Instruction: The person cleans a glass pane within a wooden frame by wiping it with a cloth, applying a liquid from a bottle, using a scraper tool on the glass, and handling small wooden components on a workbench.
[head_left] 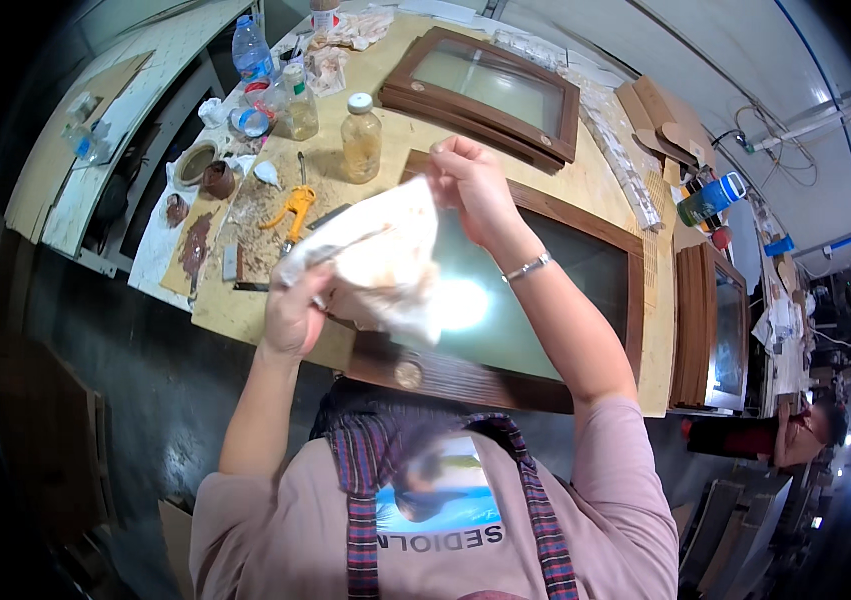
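Note:
A white cloth [376, 255] with brown stains is stretched between my two hands, above a framed glass panel. My left hand [296, 310] grips its lower left side. At its upper right corner, my right hand [471, 185] pinches the fabric between closed fingertips. The brown wooden frame [576, 220] holds a frosted glass pane [536, 300] that reflects a bright light. Cloth and forearm hide part of this panel. Left of the cloth lies an orange caulking-style tool [296, 208]; a lidded jar of amber liquid [362, 140] stands beyond it.
More brown framed glass panels [491, 85] are stacked at the table's back. Bottles, including a blue-tinted plastic bottle [252, 48], and a small brown pot [218, 180] crowd the left. Further frames [701, 320] stand at the right. Another person [796, 435] is far right.

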A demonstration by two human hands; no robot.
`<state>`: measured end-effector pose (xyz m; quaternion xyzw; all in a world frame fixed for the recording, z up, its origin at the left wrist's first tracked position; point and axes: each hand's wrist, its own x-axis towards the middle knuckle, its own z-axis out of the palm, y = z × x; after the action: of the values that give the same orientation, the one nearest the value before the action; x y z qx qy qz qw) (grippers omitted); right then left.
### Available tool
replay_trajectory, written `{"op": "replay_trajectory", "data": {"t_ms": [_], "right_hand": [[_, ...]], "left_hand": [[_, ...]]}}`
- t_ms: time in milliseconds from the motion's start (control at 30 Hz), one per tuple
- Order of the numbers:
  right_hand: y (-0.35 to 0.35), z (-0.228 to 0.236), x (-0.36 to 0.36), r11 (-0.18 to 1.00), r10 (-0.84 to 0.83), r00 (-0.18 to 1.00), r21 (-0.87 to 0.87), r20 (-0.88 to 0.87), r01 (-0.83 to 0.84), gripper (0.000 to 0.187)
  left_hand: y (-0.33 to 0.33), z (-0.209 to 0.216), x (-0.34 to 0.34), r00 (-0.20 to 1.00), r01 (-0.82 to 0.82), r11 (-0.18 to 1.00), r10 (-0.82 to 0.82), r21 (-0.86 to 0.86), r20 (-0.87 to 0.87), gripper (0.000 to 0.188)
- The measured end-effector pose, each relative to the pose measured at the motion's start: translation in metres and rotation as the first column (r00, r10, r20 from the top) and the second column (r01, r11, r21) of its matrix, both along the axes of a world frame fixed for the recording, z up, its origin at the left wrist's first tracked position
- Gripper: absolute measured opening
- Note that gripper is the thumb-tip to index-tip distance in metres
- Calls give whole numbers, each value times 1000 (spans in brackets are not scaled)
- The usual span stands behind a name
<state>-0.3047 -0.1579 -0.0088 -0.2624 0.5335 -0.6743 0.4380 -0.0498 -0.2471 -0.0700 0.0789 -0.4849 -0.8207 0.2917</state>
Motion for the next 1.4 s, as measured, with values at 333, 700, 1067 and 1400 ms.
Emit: {"op": "replay_trajectory", "data": {"t_ms": [333, 700, 1067, 1400], "right_hand": [[-197, -124, -55, 930, -171, 867, 214, -469, 300, 59], [-201, -55, 37, 962, 260, -84, 249, -962, 114, 24], [-187, -46, 55, 783, 563, -661, 576, -496, 236, 12], [-193, -43, 39, 760, 583, -705, 579, -404, 296, 12]], "left_hand": [[-94, -60, 9, 989, 143, 697, -123, 702, -79, 44], [-148, -101, -16, 991, 78, 651, -133, 755, 12, 44], [-155, -111, -41, 967, 212, 572, -238, 792, -87, 42], [-158, -120, -51, 971, 209, 566, -213, 798, -103, 44]]}}
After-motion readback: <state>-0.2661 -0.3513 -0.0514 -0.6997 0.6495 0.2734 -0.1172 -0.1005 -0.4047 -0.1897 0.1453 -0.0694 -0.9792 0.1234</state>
